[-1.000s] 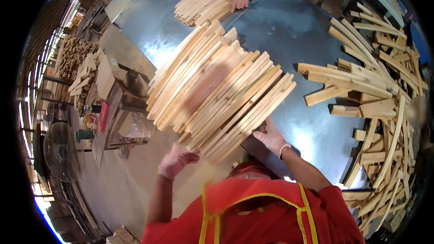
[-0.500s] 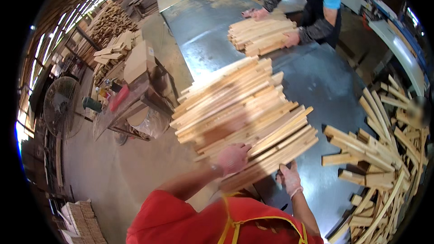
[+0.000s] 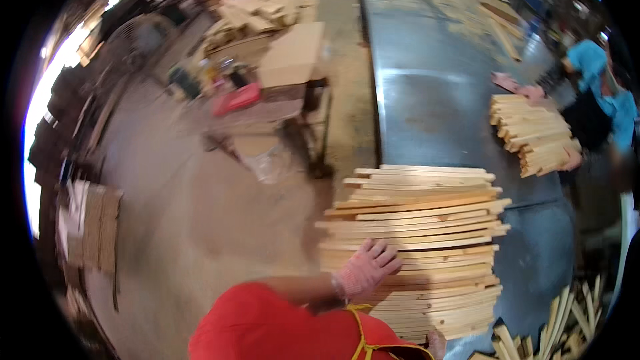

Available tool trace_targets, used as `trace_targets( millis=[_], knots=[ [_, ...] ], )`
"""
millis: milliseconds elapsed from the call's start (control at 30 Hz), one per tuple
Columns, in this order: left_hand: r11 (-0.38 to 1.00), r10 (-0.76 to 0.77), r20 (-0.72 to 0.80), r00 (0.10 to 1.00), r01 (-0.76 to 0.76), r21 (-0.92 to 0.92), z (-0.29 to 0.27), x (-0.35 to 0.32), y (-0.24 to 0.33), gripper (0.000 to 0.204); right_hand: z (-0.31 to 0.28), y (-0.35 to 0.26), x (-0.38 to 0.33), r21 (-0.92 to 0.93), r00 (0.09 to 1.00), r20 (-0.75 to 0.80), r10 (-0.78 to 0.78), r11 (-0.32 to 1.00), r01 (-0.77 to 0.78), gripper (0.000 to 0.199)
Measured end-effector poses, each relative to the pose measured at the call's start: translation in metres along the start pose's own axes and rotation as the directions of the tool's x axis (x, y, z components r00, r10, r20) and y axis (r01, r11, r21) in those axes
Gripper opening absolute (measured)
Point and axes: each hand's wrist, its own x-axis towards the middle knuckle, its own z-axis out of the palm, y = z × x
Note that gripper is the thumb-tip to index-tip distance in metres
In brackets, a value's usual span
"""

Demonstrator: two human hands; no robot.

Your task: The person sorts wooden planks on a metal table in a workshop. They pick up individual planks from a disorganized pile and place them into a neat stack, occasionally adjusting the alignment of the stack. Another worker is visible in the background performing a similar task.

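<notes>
A wide row of pale wooden strips (image 3: pixel 427 227) lies side by side on the metal-topped table (image 3: pixel 427 120), with uneven ends. My left hand (image 3: pixel 370 268), in a pinkish glove, rests on top of the strips near their left ends, fingers stretched out and grasping nothing. At the lower edge, my right hand (image 3: pixel 437 345) is by the nearest strips, close to their right ends. Only a small part of it shows, and its fingers are hidden.
Across the table at right, a co-worker in a blue shirt (image 3: pixel 590 67) has gloved hands at another bundle of strips (image 3: pixel 533 133). Loose wood pieces (image 3: pixel 553 327) lie heaped at lower right. A low bench (image 3: pixel 267 110) with a red object stands left.
My view has swung left, so the table and co-worker appear farther right. My left hand stays on the strips, its fingers more spread. My right hand has mostly dropped out of sight.
</notes>
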Motion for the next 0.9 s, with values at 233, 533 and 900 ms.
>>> trace_targets(
  millis=[233, 533, 900],
  knots=[
    [0.999, 0.043, -0.013, 0.999, -0.043, 0.006, -0.024, 0.051, -0.069, 0.055, 0.031, -0.06, 0.072, -0.804, 0.859, 0.211, -0.466, 0.417, 0.424, 0.04],
    [0.971, 0.073, -0.071, 0.995, -0.055, 0.231, -0.009, 0.089, -0.142, 0.057, 0.099, -0.205, 0.109, 0.246, 0.997, -0.066, 0.032, 0.969, -0.014, 0.036],
    [0.908, -0.162, 0.316, 0.935, 0.016, 0.418, -0.033, 0.131, -0.199, 0.049, 0.101, -0.17, 0.123, -0.015, 0.958, -0.223, -0.182, 0.983, 0.183, 0.076]
  ],
)
